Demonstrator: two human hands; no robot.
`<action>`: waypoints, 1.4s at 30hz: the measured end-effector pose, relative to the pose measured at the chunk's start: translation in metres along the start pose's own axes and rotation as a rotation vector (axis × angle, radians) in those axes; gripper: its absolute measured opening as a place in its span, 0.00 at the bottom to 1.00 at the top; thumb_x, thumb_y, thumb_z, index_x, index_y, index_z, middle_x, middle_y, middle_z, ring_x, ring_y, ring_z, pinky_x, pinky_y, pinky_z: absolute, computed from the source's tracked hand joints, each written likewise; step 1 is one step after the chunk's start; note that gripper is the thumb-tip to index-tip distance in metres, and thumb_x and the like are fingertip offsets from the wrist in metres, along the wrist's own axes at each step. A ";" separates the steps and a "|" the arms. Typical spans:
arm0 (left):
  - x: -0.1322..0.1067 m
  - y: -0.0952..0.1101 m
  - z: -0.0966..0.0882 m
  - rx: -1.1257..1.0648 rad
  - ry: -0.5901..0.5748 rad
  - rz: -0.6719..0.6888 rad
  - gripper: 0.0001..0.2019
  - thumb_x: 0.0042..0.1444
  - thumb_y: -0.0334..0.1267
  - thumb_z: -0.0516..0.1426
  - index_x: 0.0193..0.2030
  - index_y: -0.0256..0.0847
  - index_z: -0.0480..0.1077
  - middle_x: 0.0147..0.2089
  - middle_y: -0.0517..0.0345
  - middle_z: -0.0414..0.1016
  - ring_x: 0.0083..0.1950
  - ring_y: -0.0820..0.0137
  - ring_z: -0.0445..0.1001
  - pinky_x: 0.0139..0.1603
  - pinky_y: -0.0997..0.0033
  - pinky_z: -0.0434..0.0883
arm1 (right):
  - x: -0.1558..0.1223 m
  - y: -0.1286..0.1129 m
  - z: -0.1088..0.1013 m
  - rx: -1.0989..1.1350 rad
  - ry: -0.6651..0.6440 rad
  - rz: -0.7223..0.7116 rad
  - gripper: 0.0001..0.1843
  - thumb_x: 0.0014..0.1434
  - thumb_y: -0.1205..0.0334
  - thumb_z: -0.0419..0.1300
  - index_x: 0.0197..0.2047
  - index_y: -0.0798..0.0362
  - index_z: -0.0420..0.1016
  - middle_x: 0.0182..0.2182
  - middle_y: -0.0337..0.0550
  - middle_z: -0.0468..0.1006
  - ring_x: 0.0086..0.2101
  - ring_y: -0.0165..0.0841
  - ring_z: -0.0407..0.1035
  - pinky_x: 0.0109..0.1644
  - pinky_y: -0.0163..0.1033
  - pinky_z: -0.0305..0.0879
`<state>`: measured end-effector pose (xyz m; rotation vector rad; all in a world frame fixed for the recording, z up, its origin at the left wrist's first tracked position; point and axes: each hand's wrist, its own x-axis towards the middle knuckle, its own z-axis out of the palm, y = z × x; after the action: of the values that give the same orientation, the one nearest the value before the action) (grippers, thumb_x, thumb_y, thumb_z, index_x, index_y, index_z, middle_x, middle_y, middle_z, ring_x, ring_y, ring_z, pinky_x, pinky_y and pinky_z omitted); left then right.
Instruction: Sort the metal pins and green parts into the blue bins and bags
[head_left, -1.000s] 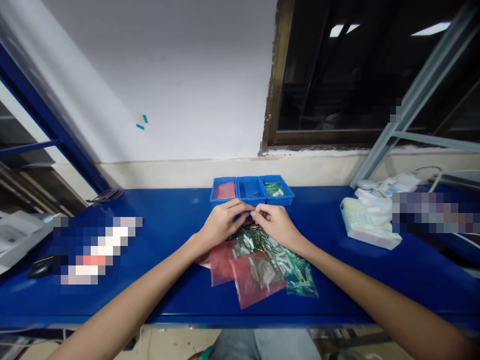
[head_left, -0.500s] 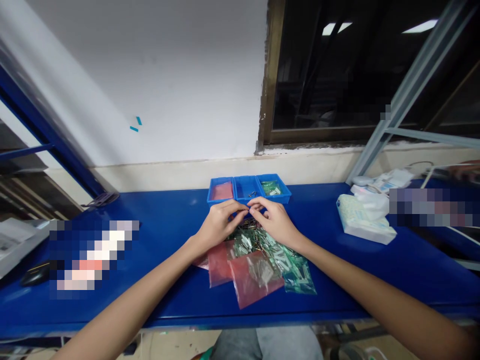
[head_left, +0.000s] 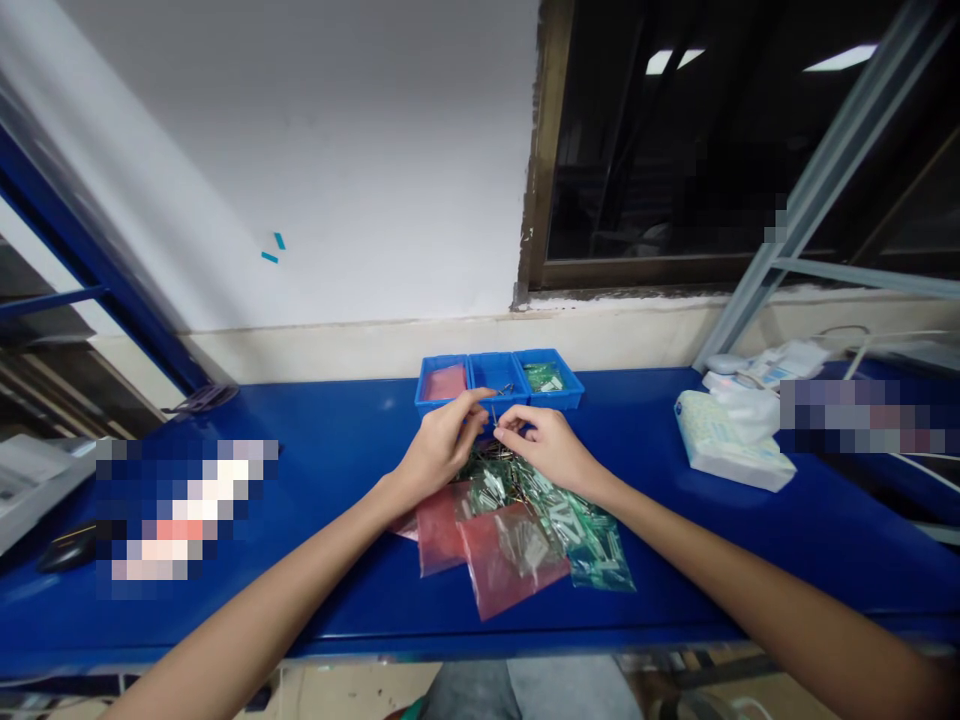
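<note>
My right hand (head_left: 541, 438) is closed in a pinch, with a thin metal piece (head_left: 494, 414) standing up from its fingertips. It looks like a small screw, but is too small to be certain. Just left of it, my left hand (head_left: 444, 436) has its index finger stretched out and apart from the lower fingers; nothing shows in it. Under both hands lies a heap of small metal parts (head_left: 501, 462), partly covered by them. Nearer me are red plastic bags (head_left: 491, 580) and green plastic bags (head_left: 600, 560) holding metal parts.
Behind my hands, a blue three-compartment tray (head_left: 427, 406) holds red bags at left, a few metal pieces in the middle and green bags at right. A tissue pack (head_left: 731, 458) lies on the blue table (head_left: 322, 440) to the right; a black mouse (head_left: 69, 547) is at left.
My fingertips, together before, have come apart. My left index finger has lifted and stretched toward the tray, while my right hand has dropped slightly and the thin metal piece now shows.
</note>
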<state>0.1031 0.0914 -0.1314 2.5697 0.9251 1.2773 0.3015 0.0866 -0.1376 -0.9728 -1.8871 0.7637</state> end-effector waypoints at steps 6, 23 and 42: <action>-0.003 -0.003 -0.001 0.213 -0.110 0.112 0.10 0.71 0.34 0.50 0.51 0.41 0.71 0.46 0.53 0.75 0.44 0.70 0.77 0.45 0.70 0.75 | 0.001 0.003 -0.001 0.071 -0.021 0.041 0.10 0.60 0.58 0.59 0.31 0.54 0.74 0.28 0.40 0.75 0.30 0.32 0.69 0.36 0.37 0.65; 0.007 0.009 -0.003 -0.146 0.039 -0.112 0.06 0.62 0.38 0.62 0.43 0.41 0.80 0.39 0.54 0.80 0.38 0.69 0.76 0.37 0.70 0.72 | 0.002 0.005 -0.001 0.070 -0.018 -0.009 0.07 0.62 0.60 0.60 0.40 0.53 0.78 0.35 0.43 0.81 0.36 0.35 0.75 0.38 0.37 0.68; 0.016 0.012 -0.012 0.055 0.149 -0.175 0.14 0.65 0.36 0.54 0.56 0.38 0.68 0.35 0.58 0.71 0.34 0.72 0.70 0.33 0.73 0.69 | 0.051 0.026 -0.030 -0.725 0.296 -0.129 0.10 0.65 0.64 0.55 0.37 0.52 0.77 0.36 0.47 0.80 0.42 0.43 0.68 0.46 0.44 0.64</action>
<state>0.1071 0.0892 -0.1081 2.3956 1.1998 1.4248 0.3197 0.1472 -0.1245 -1.2920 -1.9552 -0.1726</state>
